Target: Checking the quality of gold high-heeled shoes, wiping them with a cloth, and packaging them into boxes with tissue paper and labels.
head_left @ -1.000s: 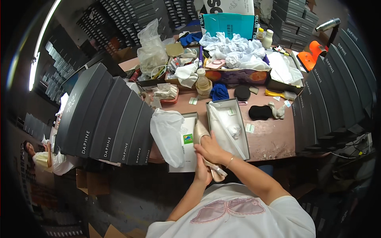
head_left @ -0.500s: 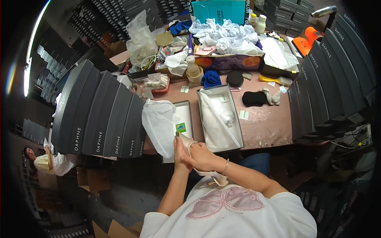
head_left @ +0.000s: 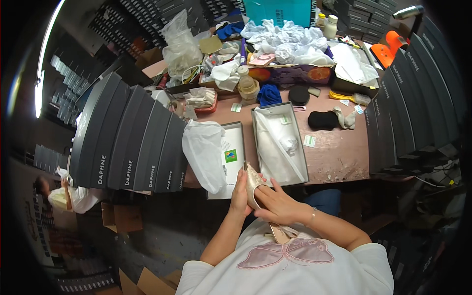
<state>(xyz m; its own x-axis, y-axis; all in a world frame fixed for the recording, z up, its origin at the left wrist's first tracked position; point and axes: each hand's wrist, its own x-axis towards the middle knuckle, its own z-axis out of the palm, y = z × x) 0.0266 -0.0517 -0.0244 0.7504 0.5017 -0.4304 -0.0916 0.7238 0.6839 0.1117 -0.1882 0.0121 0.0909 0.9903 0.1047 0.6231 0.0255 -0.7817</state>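
I see the open shoebox (head_left: 280, 146) w/ white tissue paper lying on the brown table (head_left: 339, 152), just beyond the hands. Both hands are together, clamped on a pale beige pointed shoe (head_left: 254, 180): left hand (head_left: 240, 192) grips its side, right hand (head_left: 278, 204) lies over it, close to my chest. I judge the shoe light, fairly stiff, easy to scuff, so best held at the sides & sole, not at the toe tip.

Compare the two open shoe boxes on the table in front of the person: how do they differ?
The right box is deeper, with dark walls, and holds white tissue paper. The left box looks like a shallow lid, white inside with a small green sticker, partly covered by a white bag. Both are rectangular, lie open side up and sit side by side.
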